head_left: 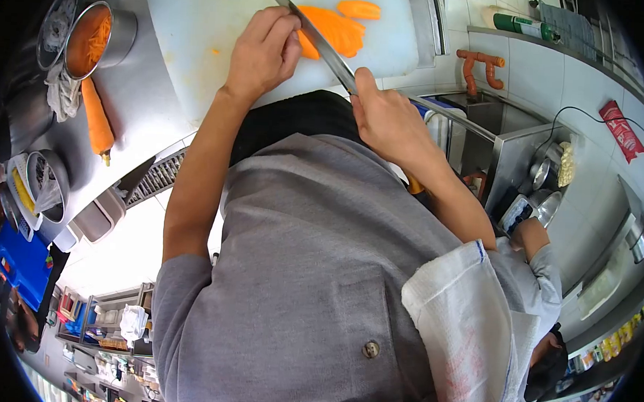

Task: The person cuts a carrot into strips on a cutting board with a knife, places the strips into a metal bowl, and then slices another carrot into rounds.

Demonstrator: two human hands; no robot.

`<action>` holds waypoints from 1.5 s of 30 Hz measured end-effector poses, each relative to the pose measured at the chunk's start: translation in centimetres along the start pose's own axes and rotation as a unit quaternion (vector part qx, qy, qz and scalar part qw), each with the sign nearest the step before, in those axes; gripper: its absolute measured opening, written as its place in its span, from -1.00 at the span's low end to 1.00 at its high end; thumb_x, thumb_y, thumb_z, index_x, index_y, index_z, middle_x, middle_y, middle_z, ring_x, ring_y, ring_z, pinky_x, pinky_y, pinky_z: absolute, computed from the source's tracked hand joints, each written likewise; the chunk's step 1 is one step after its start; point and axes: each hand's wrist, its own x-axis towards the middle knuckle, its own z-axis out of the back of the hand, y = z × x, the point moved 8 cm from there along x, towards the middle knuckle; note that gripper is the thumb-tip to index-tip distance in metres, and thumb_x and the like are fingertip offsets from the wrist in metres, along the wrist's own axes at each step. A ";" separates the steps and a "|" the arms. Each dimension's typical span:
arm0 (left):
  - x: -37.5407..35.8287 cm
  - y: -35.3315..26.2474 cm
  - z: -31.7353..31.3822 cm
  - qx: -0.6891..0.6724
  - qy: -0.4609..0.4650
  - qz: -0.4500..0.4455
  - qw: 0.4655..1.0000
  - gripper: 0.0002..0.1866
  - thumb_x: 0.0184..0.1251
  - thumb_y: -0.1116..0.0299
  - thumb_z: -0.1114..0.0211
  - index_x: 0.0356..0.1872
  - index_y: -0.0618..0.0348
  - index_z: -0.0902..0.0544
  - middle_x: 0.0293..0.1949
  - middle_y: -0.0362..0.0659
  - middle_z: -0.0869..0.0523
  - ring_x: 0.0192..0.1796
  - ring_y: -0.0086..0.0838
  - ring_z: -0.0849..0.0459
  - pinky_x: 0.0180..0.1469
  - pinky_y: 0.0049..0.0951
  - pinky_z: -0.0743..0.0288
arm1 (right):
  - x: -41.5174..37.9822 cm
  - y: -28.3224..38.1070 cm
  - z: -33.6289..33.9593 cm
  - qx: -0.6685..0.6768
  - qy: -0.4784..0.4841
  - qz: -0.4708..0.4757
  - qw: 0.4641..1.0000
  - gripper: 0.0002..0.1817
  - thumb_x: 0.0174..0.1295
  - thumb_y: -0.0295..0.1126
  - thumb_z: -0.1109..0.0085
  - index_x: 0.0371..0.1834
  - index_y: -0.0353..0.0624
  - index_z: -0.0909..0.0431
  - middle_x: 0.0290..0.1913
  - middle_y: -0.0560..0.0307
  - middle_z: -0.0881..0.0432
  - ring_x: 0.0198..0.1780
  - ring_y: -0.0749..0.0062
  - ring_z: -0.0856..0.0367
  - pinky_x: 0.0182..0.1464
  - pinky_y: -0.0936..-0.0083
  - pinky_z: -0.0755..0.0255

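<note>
My right hand (386, 115) is wrapped round the handle of a kitchen knife (321, 44). Its long blade slants up to the left across sliced carrot (338, 31) on a white cutting board (208, 20). My left hand (266, 52) is curled closed on the board, its knuckles close against the blade and its thumb beside the carrot's near edge. Whether anything is inside those fingers is hidden. One separate carrot piece (359, 10) lies beyond the slices, and a small orange scrap (215, 51) sits left of my left hand.
Left of the board, the steel counter (141, 111) bears a whole peeled carrot (97, 120), a metal pot (119, 37) with orange shreds, a crumpled cloth (63, 91) and bowls. A steel sink (480, 111) stands at right. Another person's hand (530, 234) is near metal bowls there.
</note>
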 end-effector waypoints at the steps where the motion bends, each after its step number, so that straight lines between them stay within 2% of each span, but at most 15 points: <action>1: -0.1 0.0 0.0 -0.001 0.000 0.003 1.000 -0.80 0.16 0.66 -0.27 -0.18 0.25 -0.59 -0.13 -0.01 -0.63 -0.16 -0.16 -0.64 -0.17 -0.32 -0.60 | 0.2 0.0 -0.2 0.007 0.017 -0.010 1.000 -0.80 0.27 -0.50 -0.04 -0.13 -0.25 -0.26 -0.47 -0.25 -0.65 -0.36 -0.31 -0.67 -0.30 -0.13 -0.50; 4: -0.3 0.1 -0.1 0.001 -0.002 0.009 1.000 -0.78 0.16 0.66 -0.27 -0.17 0.25 -0.59 -0.11 -0.01 -0.63 -0.13 -0.15 -0.65 -0.16 -0.33 -0.61 | 1.6 -0.3 -0.9 -0.002 0.014 -0.008 1.000 -0.80 0.25 -0.51 -0.04 -0.14 -0.24 -0.25 -0.45 -0.25 -0.66 -0.34 -0.32 -0.66 -0.28 -0.15 -0.48; 6: -0.3 0.2 0.0 0.006 -0.011 0.013 1.000 -0.74 0.06 0.62 -0.31 -0.18 0.20 -0.60 -0.12 -0.07 -0.64 -0.13 -0.18 -0.66 -0.11 -0.31 -0.61 | 2.1 -0.4 -1.3 0.010 0.007 0.003 1.000 -0.80 0.26 -0.51 -0.04 -0.13 -0.24 -0.25 -0.45 -0.26 -0.65 -0.33 -0.34 -0.66 -0.27 -0.16 -0.48; 8: -0.2 0.2 0.1 -0.003 -0.012 0.018 1.000 -0.75 0.06 0.62 -0.31 -0.19 0.20 -0.60 -0.13 -0.07 -0.64 -0.13 -0.18 -0.66 -0.10 -0.31 -0.61 | 3.3 -0.8 -2.7 0.024 0.000 0.013 1.000 -0.79 0.26 -0.50 -0.04 -0.13 -0.24 -0.24 -0.44 -0.28 -0.65 -0.32 -0.35 -0.65 -0.26 -0.17 -0.48; 11: -0.6 0.0 0.3 -0.016 -0.007 0.023 1.000 -0.74 0.05 0.62 -0.32 -0.18 0.20 -0.61 -0.13 -0.08 -0.64 -0.13 -0.18 -0.66 -0.11 -0.30 -0.61 | 5.0 -0.5 -4.6 0.017 -0.044 0.040 0.998 -0.77 0.37 -0.42 -0.06 -0.08 -0.25 -0.22 -0.52 -0.36 -0.58 -0.36 -0.40 -0.61 -0.29 -0.22 -0.42; 13: -0.4 0.2 0.2 -0.019 -0.010 0.015 1.000 -0.73 0.04 0.62 -0.32 -0.18 0.19 -0.61 -0.13 -0.09 -0.64 -0.13 -0.17 -0.65 -0.11 -0.29 -0.61 | 5.1 -0.7 -4.6 0.003 -0.006 -0.008 1.000 -0.76 0.25 -0.49 -0.05 -0.08 -0.23 -0.25 -0.42 -0.27 -0.65 -0.30 -0.34 -0.66 -0.25 -0.19 -0.48; 16: -0.4 0.4 0.3 -0.013 -0.007 0.030 0.999 -0.72 0.06 0.58 -0.33 -0.15 0.17 -0.63 -0.13 -0.10 -0.62 -0.14 -0.16 -0.63 -0.13 -0.28 -0.61 | 5.0 -0.6 -4.5 0.003 -0.001 -0.021 1.000 -0.73 0.23 -0.48 -0.06 -0.05 -0.22 -0.27 -0.39 -0.25 -0.66 -0.29 -0.30 -0.67 -0.23 -0.18 -0.50; 18: -0.4 0.1 -0.3 0.037 0.064 0.034 0.997 -0.73 0.23 0.58 -0.27 -0.04 0.19 -0.64 -0.12 -0.05 -0.57 -0.16 -0.18 -0.59 -0.16 -0.31 -0.56 | 5.1 -0.6 -4.4 0.011 0.000 -0.022 1.000 -0.72 0.24 -0.48 -0.06 -0.03 -0.21 -0.27 -0.38 -0.24 -0.67 -0.27 -0.29 -0.68 -0.21 -0.17 -0.50; 22: 0.4 -0.7 -0.3 0.085 0.086 0.006 0.993 -0.70 0.25 0.55 -0.26 0.01 0.20 -0.64 -0.13 -0.04 -0.56 -0.14 -0.20 -0.59 -0.15 -0.31 -0.55 | 5.0 -0.8 -4.5 0.015 0.019 -0.030 0.999 -0.69 0.23 -0.47 -0.08 0.01 -0.20 -0.28 -0.34 -0.22 -0.69 -0.23 -0.26 -0.69 -0.17 -0.12 -0.53; 24: 0.1 0.2 0.2 0.032 0.040 0.062 0.997 -0.73 0.14 0.54 -0.32 -0.09 0.21 -0.63 -0.08 -0.07 -0.59 -0.16 -0.19 -0.61 -0.16 -0.28 -0.57 | 5.0 -0.8 -4.4 0.019 0.015 -0.024 0.999 -0.69 0.24 -0.46 -0.09 0.01 -0.20 -0.28 -0.32 -0.23 -0.69 -0.22 -0.25 -0.69 -0.16 -0.12 -0.53; 26: -0.8 0.4 0.3 0.008 0.023 0.069 0.997 -0.73 0.14 0.56 -0.32 -0.10 0.22 -0.62 -0.09 -0.06 -0.59 -0.17 -0.18 -0.61 -0.16 -0.29 -0.57 | 4.9 -0.8 -4.5 0.023 0.015 -0.018 0.999 -0.68 0.24 -0.45 -0.09 0.02 -0.20 -0.28 -0.31 -0.23 -0.69 -0.21 -0.25 -0.69 -0.16 -0.11 -0.53; 28: -0.9 0.6 0.7 -0.017 0.004 0.080 0.997 -0.74 0.14 0.58 -0.32 -0.11 0.23 -0.61 -0.09 -0.05 -0.59 -0.17 -0.17 -0.62 -0.16 -0.30 -0.58 | 4.8 -0.9 -4.4 0.027 0.006 -0.002 1.000 -0.75 0.39 -0.36 -0.02 0.01 -0.18 -0.24 -0.35 -0.37 -0.65 -0.27 -0.39 -0.64 -0.22 -0.23 -0.45; 37: -0.3 0.1 0.6 0.021 -0.013 0.011 1.000 -0.75 0.09 0.63 -0.31 -0.16 0.25 -0.60 -0.15 -0.03 -0.62 -0.17 -0.17 -0.64 -0.18 -0.32 -0.60 | 0.4 0.0 -0.3 0.007 -0.031 0.022 0.999 -0.77 0.40 -0.40 -0.06 -0.06 -0.17 -0.22 -0.58 -0.28 -0.59 -0.44 -0.39 -0.59 -0.36 -0.19 -0.41; 45: -0.4 0.4 0.5 0.008 -0.007 0.025 1.000 -0.74 0.06 0.64 -0.31 -0.18 0.25 -0.61 -0.14 -0.03 -0.63 -0.17 -0.17 -0.65 -0.17 -0.34 -0.61 | 0.3 -0.1 -0.3 0.002 -0.002 0.021 1.000 -0.77 0.39 -0.42 -0.06 -0.07 -0.22 -0.20 -0.56 -0.32 -0.58 -0.41 -0.38 -0.60 -0.35 -0.17 -0.41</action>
